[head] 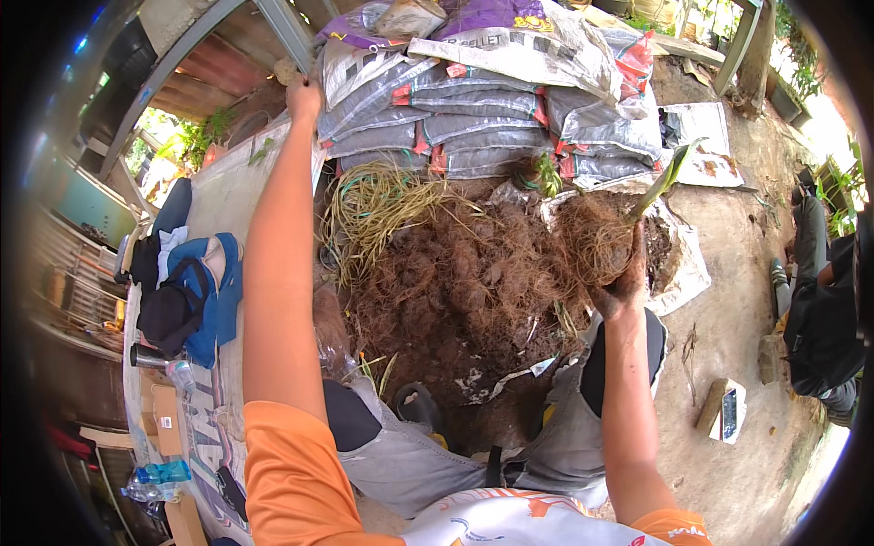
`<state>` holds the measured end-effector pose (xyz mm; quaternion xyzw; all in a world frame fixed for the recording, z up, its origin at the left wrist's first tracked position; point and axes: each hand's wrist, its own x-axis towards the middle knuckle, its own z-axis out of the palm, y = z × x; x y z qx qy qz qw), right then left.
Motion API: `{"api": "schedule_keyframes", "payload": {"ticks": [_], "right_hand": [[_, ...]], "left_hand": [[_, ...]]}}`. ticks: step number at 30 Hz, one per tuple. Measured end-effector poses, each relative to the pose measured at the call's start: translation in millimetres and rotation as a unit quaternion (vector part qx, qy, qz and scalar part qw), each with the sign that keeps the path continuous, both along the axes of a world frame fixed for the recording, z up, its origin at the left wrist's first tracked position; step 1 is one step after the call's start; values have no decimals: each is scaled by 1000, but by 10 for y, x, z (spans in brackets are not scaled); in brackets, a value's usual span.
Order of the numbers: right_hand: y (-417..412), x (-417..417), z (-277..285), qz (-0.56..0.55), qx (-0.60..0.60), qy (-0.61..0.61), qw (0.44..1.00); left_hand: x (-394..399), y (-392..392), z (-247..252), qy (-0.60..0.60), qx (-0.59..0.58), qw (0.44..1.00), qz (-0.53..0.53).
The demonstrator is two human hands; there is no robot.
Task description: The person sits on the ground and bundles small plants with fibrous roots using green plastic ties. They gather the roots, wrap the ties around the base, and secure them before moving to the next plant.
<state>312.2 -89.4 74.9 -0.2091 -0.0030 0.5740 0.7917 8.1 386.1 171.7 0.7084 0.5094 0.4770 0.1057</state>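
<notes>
My right hand (pixel 623 283) cups a round ball of brown coir fibre (pixel 597 235) from below and the side. A green leafy shoot (pixel 666 181) rises out of the ball. My left hand (pixel 304 102) is stretched far forward, its fingers curled, beside the stacked sacks and close to a metal post (pixel 283 34). Whether anything is in its grasp cannot be made out. Before my knees lies a wide heap of brown coir fibre (pixel 457 280). A tangle of pale, straw-like strips (pixel 379 208) rests at its far left.
Grey sacks (pixel 488 130) with red corners are stacked behind the heap. At left, a table (pixel 222 184) bears a blue bag (pixel 215 300) and bottles. A phone (pixel 729 413) leans on a block at right. Another person (pixel 823 327) sits at the far right.
</notes>
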Motion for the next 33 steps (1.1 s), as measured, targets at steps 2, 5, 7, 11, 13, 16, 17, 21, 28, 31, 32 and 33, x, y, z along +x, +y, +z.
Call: {"api": "schedule_keyframes", "payload": {"ticks": [2, 5, 7, 11, 13, 16, 17, 21, 28, 31, 32, 33], "right_hand": [[-1, 0, 16, -6, -11, -2, 1000], [106, -119, 26, 14, -31, 5, 999], [140, -146, -17, 31, -25, 23, 999], [169, -183, -50, 23, -70, 16, 997], [167, -212, -80, 27, -62, 0, 998], [213, -329, -104, 60, -52, -11, 997], [226, -369, -107, 68, -53, -19, 996], [238, -612, -11, 76, -155, -64, 983], [240, -1170, -413, 161, -102, -153, 970], [237, -1401, -432, 112, -119, -119, 979], [268, -1453, -385, 114, -133, -93, 980], [294, -1498, -333, 114, -148, -68, 980]], "left_hand": [[39, 106, -287, 161, -1, 987, 24], [-357, 229, -966, 356, -144, 920, 84], [-502, 154, -1156, 514, -256, 818, 26], [-93, -412, -1090, 534, -300, 788, 66], [80, -957, -782, 558, -219, 795, 88], [-91, -1287, -579, 416, -126, 899, 64], [-114, -1382, -542, 373, -95, 921, 53], [248, -2523, -441, 182, -61, 970, -148], [676, -4215, -968, 97, -91, 951, -278], [676, -4239, -1220, 38, -23, 970, -238], [650, -4228, -1283, 12, -15, 973, -229], [637, -4213, -1347, -7, -7, 976, -216]]}}
